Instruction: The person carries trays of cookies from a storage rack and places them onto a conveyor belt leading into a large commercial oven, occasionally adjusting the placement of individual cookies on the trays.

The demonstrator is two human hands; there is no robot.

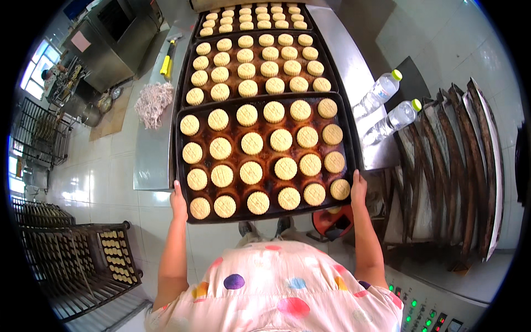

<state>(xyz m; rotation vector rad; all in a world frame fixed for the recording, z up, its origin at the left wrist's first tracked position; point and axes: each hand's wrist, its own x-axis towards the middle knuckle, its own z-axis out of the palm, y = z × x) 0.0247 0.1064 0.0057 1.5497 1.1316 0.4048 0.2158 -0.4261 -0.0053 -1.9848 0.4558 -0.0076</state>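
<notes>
A dark baking tray (pixel 237 159) with rows of round, pale, stamped pastries (pixel 252 143) is in front of me. Its near edge juts out past the end of a steel conveyor table. My left hand (pixel 178 200) grips the tray's near left corner, and my right hand (pixel 359 187) has hold of the near right corner. Most of the fingers are hidden under the tray. Behind it, touching or nearly so, lies a second tray (pixel 232 57) of the same pastries. Part of a third tray (pixel 238 22) shows at the far end.
Left of the trays, a rag (pixel 154 104) and a yellow-handled scraper (pixel 167 62) lie on the steel ledge. Two water bottles (pixel 381 90) stand on the right. Dark trays (pixel 442 166) are stacked on edge beyond them. A rack (pixel 77 265) of pastries stands at lower left, a control panel (pixel 426 310) at lower right.
</notes>
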